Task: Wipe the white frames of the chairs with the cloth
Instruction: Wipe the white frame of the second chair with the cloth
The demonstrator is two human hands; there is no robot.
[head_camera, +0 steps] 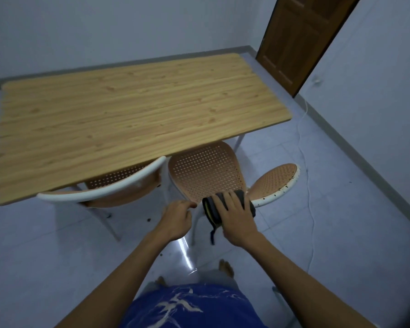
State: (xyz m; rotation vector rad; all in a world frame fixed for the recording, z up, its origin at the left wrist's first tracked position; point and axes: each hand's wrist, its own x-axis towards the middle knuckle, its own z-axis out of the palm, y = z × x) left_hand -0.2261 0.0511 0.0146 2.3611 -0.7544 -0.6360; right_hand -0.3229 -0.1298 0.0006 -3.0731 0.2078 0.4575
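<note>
Head view looks down past two bare forearms onto a pale tiled floor (341, 221). A wooden surface (133, 110) fills the frame from nine o'clock to twelve o'clock, its near edge overhanging the chairs tucked below it. At about eight o'clock of the hands, the first chair (100, 192) shows a curved white frame rail and a strip of perforated tan back, partly hidden under the surface edge. Straight ahead at twelve o'clock of the hands is the second chair (206, 171), its perforated tan panel tilted toward the camera, with its upper end lost under the surface. At two o'clock lies a round perforated seat (279, 178) with a white rim flecked with dark spots. A brown door (298, 36) stands at one o'clock in the far corner, and a thin white cable (310, 185) trails across the floor at three o'clock. Blue patterned shorts (189, 306) and bare toes sit at six o'clock.

The left hand (178, 218) is curled closed around the near white edge of the second chair, thumb on top. The right hand (237, 216) lies with fingers spread flat, pressing a dark cloth (213, 209) onto that same near edge; its grip is an open palm press, not a fist. A loose tail of cloth hangs down at six o'clock of the hand.
</note>
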